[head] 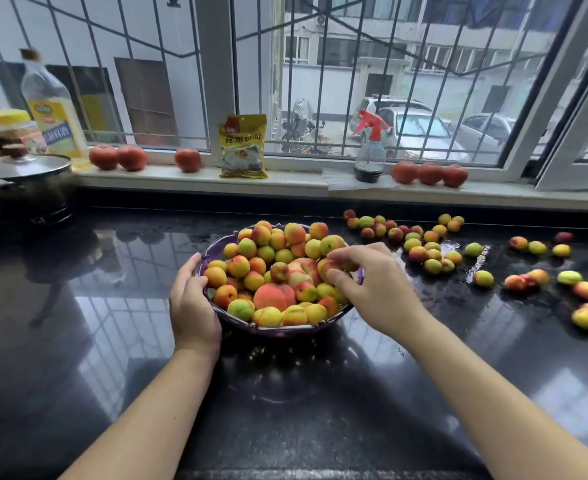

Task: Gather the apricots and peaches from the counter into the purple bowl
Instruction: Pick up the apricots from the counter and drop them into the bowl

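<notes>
Heaped to the brim already: shallow purple plastic bowl with a scalloped rim (212, 247), parked mid-counter on the glossy black stone countertop (320, 410), piled with small round yellow-orange apricots and a few bigger pink-red peaches (274, 296). Left hand (192, 303) cupped against the near-left rim, fingers curled round the edge, steadying it rather than lifting. Right hand (368, 282) over the right side of the pile, fingertips (334, 273) closed on a blushed apricot or two; hard to say exactly how many, bit blurry there. Looks like dropping them in.

Still plenty loose: scattered apricots on the wet counter (424, 251) to the right of the bowl, more strung out toward the far right edge (587, 291).

Handling-wise, probably light, soft-skinned, easy to bruise, and likely slick given the water on the stone. Best scooped from underneath with a loose cupped palm, two or three at once, not pinched hard. Near-round, so no real long axis or pointing direction worth fussing over; seam and stem end face every which way. Will roll if nudged, especially off that mound, so set down gently into gaps rather than on the peak. Bowl itself sits level, opening straight up, probably hefty now, so better left where it is and held by the rim.

Red tomatoes on the white windowsill (117, 157) not part of the job.
</notes>
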The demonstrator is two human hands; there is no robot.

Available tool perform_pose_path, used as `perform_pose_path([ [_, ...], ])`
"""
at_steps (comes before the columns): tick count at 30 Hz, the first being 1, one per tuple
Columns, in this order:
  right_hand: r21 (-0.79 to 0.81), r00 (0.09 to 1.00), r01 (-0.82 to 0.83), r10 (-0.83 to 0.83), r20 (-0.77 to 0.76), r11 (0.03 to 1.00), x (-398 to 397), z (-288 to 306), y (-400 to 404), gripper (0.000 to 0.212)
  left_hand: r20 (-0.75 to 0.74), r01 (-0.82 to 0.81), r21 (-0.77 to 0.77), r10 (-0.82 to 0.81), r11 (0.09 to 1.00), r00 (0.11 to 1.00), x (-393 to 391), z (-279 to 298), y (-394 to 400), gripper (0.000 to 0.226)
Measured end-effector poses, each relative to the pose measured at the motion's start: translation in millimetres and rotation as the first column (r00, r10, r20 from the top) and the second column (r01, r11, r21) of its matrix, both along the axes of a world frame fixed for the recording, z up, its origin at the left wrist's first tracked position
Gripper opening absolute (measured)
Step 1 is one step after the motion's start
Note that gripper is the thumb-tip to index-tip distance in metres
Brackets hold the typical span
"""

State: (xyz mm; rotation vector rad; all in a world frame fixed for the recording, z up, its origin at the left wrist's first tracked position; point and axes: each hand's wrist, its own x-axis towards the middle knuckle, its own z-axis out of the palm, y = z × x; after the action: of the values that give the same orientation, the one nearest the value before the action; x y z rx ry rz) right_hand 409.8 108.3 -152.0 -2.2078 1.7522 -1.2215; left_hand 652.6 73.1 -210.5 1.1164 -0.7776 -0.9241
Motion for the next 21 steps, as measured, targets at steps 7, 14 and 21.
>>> perform_pose_path([
  [7, -0.096, 0.902, 0.328, -0.281, 0.326, 0.940, -38.3, -6.1, -0.3, 0.015, -0.013, 0.016, 0.001, -0.016, 1.000, 1.000, 0.3, 0.5, 0.9, 0.068],
  [14, 0.164, 0.806, 0.586, -0.592, -0.019, 0.793, -93.2, -33.9, -66.8, 0.048, 0.019, 0.004, -0.029, -0.003, 1.000, 1.000, 0.7, -5.6, -3.7, 0.067],
  [21, 0.350, 0.717, 0.694, -0.646, -0.261, 0.629, -116.8, -66.8, -88.9, 0.066, 0.003, -0.011, -0.040, 0.011, 0.999, 1.000, 1.9, -9.2, -6.7, 0.061],
])
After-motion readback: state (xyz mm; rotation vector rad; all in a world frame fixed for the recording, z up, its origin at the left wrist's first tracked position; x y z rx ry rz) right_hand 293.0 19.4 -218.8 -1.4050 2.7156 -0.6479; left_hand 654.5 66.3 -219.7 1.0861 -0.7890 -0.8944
